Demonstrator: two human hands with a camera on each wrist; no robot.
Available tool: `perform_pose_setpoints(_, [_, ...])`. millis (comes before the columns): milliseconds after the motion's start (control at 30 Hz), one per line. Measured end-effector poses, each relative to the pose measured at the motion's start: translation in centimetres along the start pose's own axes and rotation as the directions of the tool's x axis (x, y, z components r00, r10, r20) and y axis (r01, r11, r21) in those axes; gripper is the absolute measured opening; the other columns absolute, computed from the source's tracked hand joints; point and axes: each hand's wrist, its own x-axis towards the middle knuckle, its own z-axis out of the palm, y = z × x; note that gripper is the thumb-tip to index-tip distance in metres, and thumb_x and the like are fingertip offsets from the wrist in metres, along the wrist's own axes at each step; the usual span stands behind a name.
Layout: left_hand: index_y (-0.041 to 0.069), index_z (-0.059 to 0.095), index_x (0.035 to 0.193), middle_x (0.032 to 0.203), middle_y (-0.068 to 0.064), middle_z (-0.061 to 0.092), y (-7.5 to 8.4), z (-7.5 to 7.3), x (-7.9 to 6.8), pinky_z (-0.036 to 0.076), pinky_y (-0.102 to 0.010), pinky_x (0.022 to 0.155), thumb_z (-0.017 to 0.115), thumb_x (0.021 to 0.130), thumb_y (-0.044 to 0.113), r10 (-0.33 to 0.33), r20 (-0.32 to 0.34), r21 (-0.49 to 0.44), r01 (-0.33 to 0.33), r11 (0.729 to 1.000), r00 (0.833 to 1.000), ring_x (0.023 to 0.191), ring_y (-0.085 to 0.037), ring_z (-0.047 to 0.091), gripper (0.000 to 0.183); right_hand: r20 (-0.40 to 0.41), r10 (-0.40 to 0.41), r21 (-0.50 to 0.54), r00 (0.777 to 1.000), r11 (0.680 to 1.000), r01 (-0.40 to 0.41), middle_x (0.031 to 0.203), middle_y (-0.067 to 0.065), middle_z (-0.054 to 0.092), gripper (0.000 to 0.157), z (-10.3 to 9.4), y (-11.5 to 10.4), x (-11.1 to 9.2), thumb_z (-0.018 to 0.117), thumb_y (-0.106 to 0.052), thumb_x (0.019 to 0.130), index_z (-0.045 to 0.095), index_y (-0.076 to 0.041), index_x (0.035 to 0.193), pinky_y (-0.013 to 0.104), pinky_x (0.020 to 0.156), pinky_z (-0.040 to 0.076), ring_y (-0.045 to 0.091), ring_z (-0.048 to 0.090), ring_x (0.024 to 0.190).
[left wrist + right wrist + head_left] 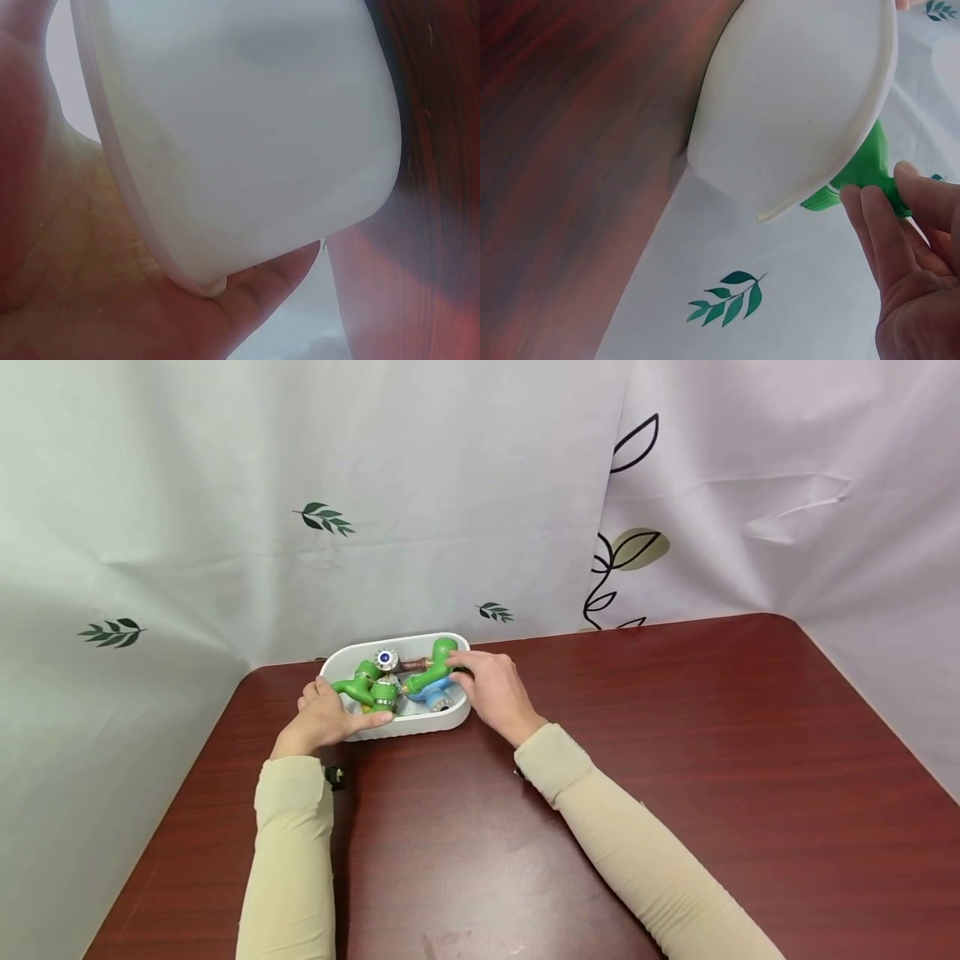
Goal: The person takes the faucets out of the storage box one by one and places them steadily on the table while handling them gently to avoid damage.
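Observation:
A white oval tub (420, 725) sits near the table's back edge with several plastic taps inside. My left hand (318, 718) holds its left end, thumb along the front rim and fingers round the outer side; in the left wrist view the fingers wrap the tub's wall. At the tub's right end my right hand (497, 689) pinches a green tap (866, 159), which has a copper-coloured threaded end. Beside it lie another green tap (351, 687), a blue tap (437, 695) and a silver knob with a blue centre (387, 659). The tub's bottom is mostly hidden under them.
The dark red wooden table (600, 710) extends in front and to the right. Pale curtains (450, 510) with leaf prints hang behind its back edge and at its sides. A small black object (335, 777) shows beside my left sleeve.

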Motion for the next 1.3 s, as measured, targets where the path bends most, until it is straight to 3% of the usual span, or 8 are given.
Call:
perform_pose_setpoints(333, [-0.027, -0.009, 0.143, 0.146, -0.05, 0.008, -0.1, 0.2, -0.1, 0.027, -0.065, 0.11, 0.07, 0.074, 0.076, -0.007, 0.003, -0.006, 0.007, 1.0, 1.0, 0.134, -0.062, 0.019, 0.147, -0.011, 0.07, -0.001, 0.997, 0.998, -0.07, 0.121, 0.01, 0.071, 0.023, -0.9, 0.5, 0.2, 0.075, -0.006, 0.09, 0.076, -0.004, 0.114, 0.035, 0.096, 0.051, 0.025, 0.066, 0.116])
perform_pose_setpoints(967, [-0.027, -0.008, 0.144, 0.146, -0.049, 0.01, -0.2, 0.1, -0.1, 0.029, -0.064, 0.109, 0.071, 0.075, 0.075, -0.007, -0.004, -0.002, 0.007, 1.0, 1.0, 0.132, -0.061, 0.021, 0.146, -0.101, 0.147, -0.008, 0.984, 0.989, -0.149, 0.113, 0.009, 0.074, 0.023, -2.3, 2.3, 0.4, 0.076, -0.006, 0.089, 0.077, -0.003, 0.112, 0.037, 0.095, 0.052, 0.024, 0.068, 0.111])
perform_pose_setpoints(1300, [-0.027, -0.008, 0.144, 0.145, -0.049, 0.011, 0.0, 0.0, 0.0, 0.028, -0.064, 0.109, 0.071, 0.075, 0.075, -0.011, 0.001, 0.005, 0.011, 1.0, 1.0, 0.132, -0.061, 0.021, 0.146, -0.116, 0.206, 0.014, 0.972, 0.979, -0.205, 0.114, 0.013, 0.073, 0.022, -3.1, 2.8, 0.4, 0.076, -0.006, 0.09, 0.077, -0.003, 0.112, 0.035, 0.075, 0.051, 0.024, 0.07, 0.1])
